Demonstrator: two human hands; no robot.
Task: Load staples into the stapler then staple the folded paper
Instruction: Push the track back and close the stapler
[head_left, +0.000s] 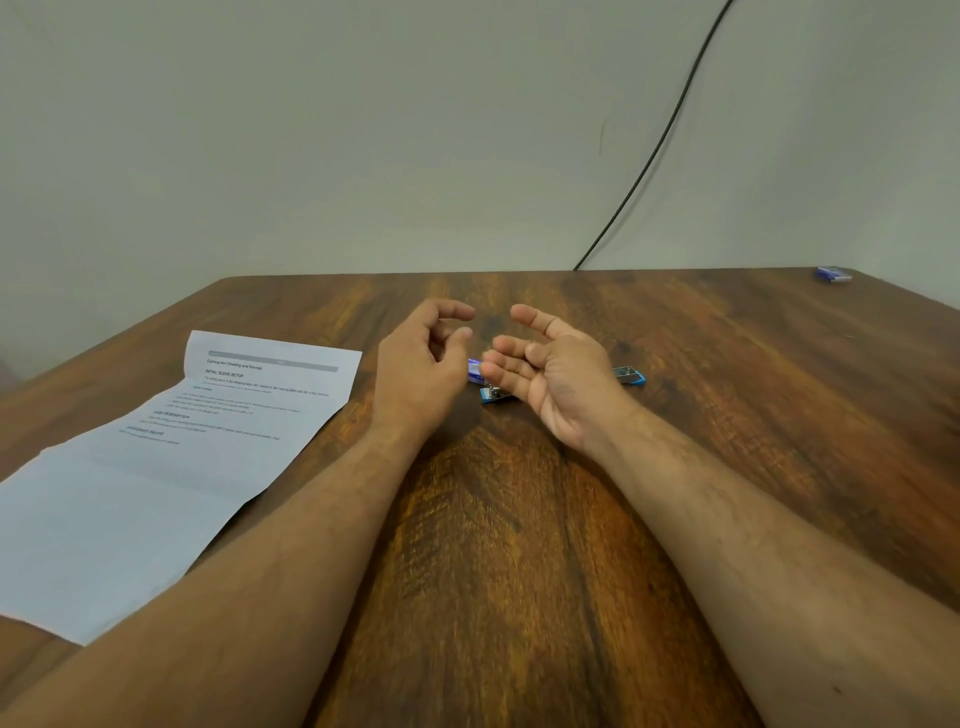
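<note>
A small blue stapler lies on the wooden table (519, 545), mostly hidden behind my right hand (556, 374); one end (629, 375) shows to the right of the hand and another blue and metal part (493, 395) below my fingertips. A small blue staple box (474, 370) peeks out between my two hands. My left hand (421, 364) hovers just left of it, fingers curled and apart, holding nothing. My right hand is palm up, fingers spread, empty. A printed sheet of paper (156, 467) with fold creases lies flat at the left.
A second small blue box (834, 274) sits at the table's far right corner. A black cable (660, 145) runs down the wall behind the table's back edge.
</note>
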